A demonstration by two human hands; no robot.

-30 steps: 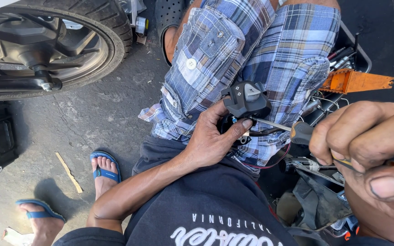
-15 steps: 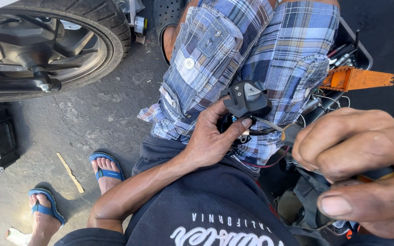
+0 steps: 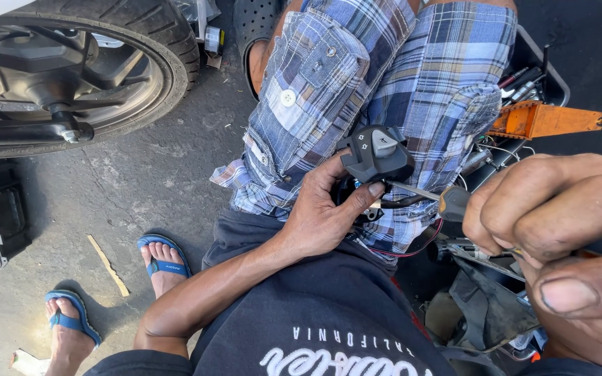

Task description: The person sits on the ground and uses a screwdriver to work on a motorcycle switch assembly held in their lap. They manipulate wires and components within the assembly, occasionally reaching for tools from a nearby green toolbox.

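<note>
Mostly rigid, light plastic: left hand grips the black switch housing over plaid shorts, thumb underneath; right hand is closed round a screwdriver whose tip touches it; wires look fragile

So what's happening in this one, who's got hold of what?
A person crouched on the ground grips a black handlebar switch housing in the left hand. The right hand, close to the camera, holds a screwdriver with its tip at the housing's underside. Wires trail from the housing. Someone in plaid shorts stands right in front, a motorcycle wheel is at upper left, and a tray of tools with an orange tool sits at right.
</note>
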